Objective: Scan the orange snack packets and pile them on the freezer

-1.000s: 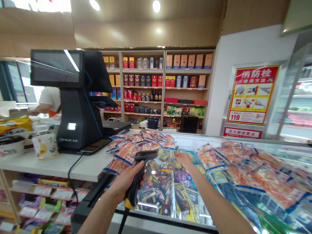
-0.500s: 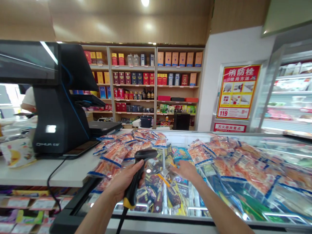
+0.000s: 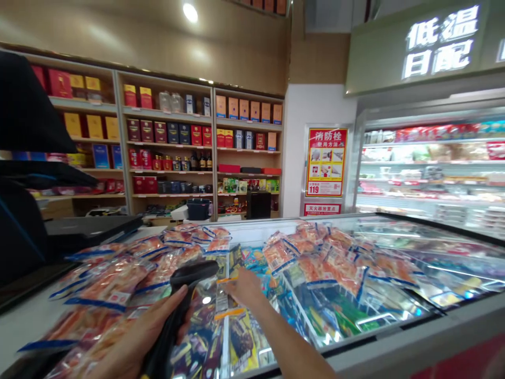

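Note:
My left hand [image 3: 152, 321] is wrapped round the handle of a black barcode scanner [image 3: 194, 271], its head pointing right. My right hand [image 3: 246, 289] pinches a small clear packet [image 3: 222, 301] with orange edges and what looks like a printed label. The packet is just right of the scanner's head, over a glass-topped chest freezer [image 3: 355, 342]. Bags of orange-red food [image 3: 118, 279] with blue edges lie in a heap left of my left hand. Another heap of such bags [image 3: 331, 258] lies beyond my right hand, on the right.
A black checkout terminal [image 3: 19, 221] stands on the white counter at the left. Colourful packages [image 3: 201, 337] show inside the freezer. Behind are shelves of boxes [image 3: 165, 131], a red fire-hydrant poster [image 3: 325, 163] and a lit refrigerated display [image 3: 430, 168].
My view has swung to the right, so the terminal now sits partly out of frame. The packet has turned and is nearer the scanner's head. Both hands keep their holds.

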`<state>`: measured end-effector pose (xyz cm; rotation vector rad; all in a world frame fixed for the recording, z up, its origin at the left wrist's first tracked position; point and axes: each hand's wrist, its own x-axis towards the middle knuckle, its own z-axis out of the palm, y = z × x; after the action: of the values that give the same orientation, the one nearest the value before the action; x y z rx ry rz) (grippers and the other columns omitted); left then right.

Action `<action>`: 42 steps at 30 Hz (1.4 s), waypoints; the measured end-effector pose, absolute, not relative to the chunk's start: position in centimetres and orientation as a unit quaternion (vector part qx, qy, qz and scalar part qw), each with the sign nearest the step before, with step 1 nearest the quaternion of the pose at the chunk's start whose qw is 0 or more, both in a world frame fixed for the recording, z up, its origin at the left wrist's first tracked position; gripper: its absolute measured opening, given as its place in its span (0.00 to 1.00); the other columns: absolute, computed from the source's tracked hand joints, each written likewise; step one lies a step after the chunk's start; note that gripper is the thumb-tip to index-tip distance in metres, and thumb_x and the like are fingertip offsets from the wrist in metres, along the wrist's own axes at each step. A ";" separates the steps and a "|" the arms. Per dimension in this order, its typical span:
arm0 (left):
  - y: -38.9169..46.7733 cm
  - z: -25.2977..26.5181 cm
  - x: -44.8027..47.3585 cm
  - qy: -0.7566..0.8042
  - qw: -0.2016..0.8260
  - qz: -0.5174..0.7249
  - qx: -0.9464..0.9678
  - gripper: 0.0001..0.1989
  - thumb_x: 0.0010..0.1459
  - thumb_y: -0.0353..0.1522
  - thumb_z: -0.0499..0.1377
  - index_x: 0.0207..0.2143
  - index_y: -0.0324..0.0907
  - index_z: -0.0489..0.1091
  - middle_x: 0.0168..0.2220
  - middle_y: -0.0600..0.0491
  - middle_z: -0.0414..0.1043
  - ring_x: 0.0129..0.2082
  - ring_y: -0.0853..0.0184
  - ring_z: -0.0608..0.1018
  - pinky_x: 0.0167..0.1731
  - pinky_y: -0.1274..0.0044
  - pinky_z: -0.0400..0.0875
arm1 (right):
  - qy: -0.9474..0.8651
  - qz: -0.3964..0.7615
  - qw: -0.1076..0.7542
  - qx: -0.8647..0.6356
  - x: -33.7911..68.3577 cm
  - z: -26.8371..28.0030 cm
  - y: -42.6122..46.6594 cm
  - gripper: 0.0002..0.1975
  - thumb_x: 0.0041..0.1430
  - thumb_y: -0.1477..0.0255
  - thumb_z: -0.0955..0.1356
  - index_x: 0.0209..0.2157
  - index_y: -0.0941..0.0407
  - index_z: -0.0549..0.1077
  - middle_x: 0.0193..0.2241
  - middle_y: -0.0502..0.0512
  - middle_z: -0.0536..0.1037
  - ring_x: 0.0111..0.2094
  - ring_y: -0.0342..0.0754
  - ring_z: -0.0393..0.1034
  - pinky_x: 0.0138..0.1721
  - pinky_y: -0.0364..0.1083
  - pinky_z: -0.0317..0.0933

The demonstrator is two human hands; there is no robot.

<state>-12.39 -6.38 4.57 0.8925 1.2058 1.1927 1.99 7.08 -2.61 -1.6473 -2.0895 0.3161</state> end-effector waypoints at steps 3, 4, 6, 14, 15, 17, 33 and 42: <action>-6.4 4.5 -12.0 0.520 0.573 0.517 0.368 0.13 0.41 0.40 0.57 0.23 0.38 0.63 0.17 0.54 0.65 0.15 0.75 0.66 0.13 0.82 0.63 | -0.772 0.118 0.262 -0.567 1.4 -3.5 7.3 0.34 0.32 0.60 0.67 0.43 0.60 0.61 0.36 0.60 0.71 0.38 0.56 0.64 0.35 0.49 0.57; -6.4 4.3 -12.0 0.519 0.573 0.519 0.365 0.13 0.42 0.40 0.57 0.23 0.38 0.63 0.17 0.54 0.65 0.14 0.75 0.66 0.13 0.83 0.62 | -0.769 0.136 0.286 -0.555 1.5 -3.8 7.6 0.34 0.32 0.62 0.67 0.44 0.60 0.60 0.35 0.58 0.72 0.37 0.54 0.65 0.35 0.48 0.57; -6.5 3.9 -11.9 0.513 0.574 0.524 0.364 0.14 0.42 0.41 0.56 0.23 0.38 0.63 0.17 0.55 0.64 0.14 0.75 0.65 0.13 0.83 0.61 | -0.738 0.189 0.364 -0.535 2.3 -4.1 8.4 0.28 0.37 0.67 0.65 0.44 0.60 0.61 0.32 0.55 0.73 0.34 0.49 0.66 0.33 0.45 0.58; -7.6 2.8 -11.3 0.461 0.598 0.529 0.387 0.15 0.45 0.42 0.53 0.23 0.38 0.61 0.18 0.56 0.63 0.13 0.76 0.64 0.14 0.83 0.58 | -0.624 0.313 0.582 -0.417 7.1 -4.8 11.9 0.14 0.43 0.66 0.61 0.32 0.60 0.67 0.27 0.53 0.73 0.29 0.46 0.66 0.29 0.43 0.59; -7.7 2.8 -11.1 0.453 0.602 0.526 0.394 0.15 0.45 0.42 0.53 0.24 0.38 0.61 0.18 0.56 0.63 0.13 0.76 0.64 0.14 0.83 0.58 | -0.625 0.315 0.585 -0.410 7.2 -4.9 12.0 0.14 0.43 0.66 0.61 0.31 0.60 0.67 0.26 0.53 0.73 0.29 0.46 0.66 0.29 0.43 0.59; -7.9 2.9 -10.7 0.443 0.608 0.519 0.406 0.15 0.46 0.42 0.52 0.25 0.37 0.62 0.17 0.56 0.63 0.13 0.76 0.64 0.14 0.83 0.57 | -0.626 0.319 0.592 -0.394 7.1 -5.0 11.7 0.14 0.43 0.66 0.61 0.32 0.60 0.67 0.26 0.53 0.73 0.28 0.46 0.66 0.30 0.43 0.59; -7.0 3.7 -10.3 0.428 0.605 0.537 0.404 0.16 0.44 0.43 0.53 0.26 0.39 0.59 0.17 0.58 0.62 0.13 0.77 0.63 0.15 0.83 0.56 | -0.650 0.151 0.526 -0.527 8.0 -4.2 11.8 0.13 0.43 0.66 0.60 0.29 0.59 0.68 0.23 0.53 0.72 0.25 0.46 0.65 0.27 0.42 0.55; -7.9 3.2 -13.0 0.471 0.547 0.588 0.364 0.14 0.45 0.42 0.53 0.26 0.38 0.61 0.17 0.58 0.61 0.13 0.77 0.63 0.13 0.84 0.56 | -0.661 -0.050 0.355 -0.660 12.8 -4.3 13.6 0.15 0.46 0.71 0.60 0.38 0.59 0.65 0.32 0.59 0.70 0.34 0.49 0.64 0.31 0.44 0.54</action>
<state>-12.96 -7.91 3.17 0.8635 1.1170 1.3943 12.77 13.59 -4.25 -1.7045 -1.7079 -0.1282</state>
